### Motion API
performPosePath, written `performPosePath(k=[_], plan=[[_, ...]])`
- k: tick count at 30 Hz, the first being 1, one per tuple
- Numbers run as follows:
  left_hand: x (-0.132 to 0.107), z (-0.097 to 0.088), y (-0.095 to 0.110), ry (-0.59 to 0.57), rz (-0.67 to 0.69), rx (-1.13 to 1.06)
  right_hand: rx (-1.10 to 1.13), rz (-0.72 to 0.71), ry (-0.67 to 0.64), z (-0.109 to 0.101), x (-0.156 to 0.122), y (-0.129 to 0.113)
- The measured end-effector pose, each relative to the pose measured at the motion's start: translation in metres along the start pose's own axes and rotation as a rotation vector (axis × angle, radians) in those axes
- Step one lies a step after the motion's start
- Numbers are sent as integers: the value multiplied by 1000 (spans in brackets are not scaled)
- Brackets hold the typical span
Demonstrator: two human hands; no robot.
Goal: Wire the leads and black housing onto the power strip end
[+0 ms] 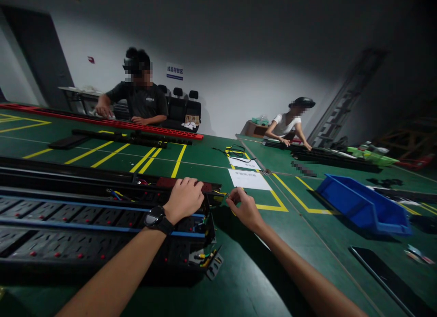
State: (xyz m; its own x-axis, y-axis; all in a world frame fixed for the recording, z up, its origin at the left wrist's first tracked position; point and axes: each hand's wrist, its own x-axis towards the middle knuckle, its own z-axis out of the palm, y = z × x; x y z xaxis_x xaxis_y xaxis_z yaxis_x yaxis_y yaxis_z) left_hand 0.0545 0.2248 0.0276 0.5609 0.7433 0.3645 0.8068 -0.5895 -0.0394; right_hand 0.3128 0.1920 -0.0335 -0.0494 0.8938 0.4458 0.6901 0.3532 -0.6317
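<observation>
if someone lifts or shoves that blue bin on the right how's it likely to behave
The blue bin looks like moulded plastic with thin walls, so it would probably feel light for its size and hold its shape. The green tabletop under it has a sheen, so a push would likely slide it. Its broad, low form makes tipping seem unlikely.

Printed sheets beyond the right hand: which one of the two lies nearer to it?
The front, larger-looking sheet, just beyond the right hand; the other sheet lies behind it, farther from the hand.
</observation>
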Motion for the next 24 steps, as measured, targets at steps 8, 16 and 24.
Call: performPosePath(k=[8, 16, 24], plan=[[0, 1, 0, 9, 3, -11, 88, 42, 42, 4, 7, 2], [-1, 1, -1, 10, 2, 7, 69, 43, 70, 10, 7, 7], [-1, 1, -2, 8, 6, -6, -143, 78, 9, 5, 26, 13]])
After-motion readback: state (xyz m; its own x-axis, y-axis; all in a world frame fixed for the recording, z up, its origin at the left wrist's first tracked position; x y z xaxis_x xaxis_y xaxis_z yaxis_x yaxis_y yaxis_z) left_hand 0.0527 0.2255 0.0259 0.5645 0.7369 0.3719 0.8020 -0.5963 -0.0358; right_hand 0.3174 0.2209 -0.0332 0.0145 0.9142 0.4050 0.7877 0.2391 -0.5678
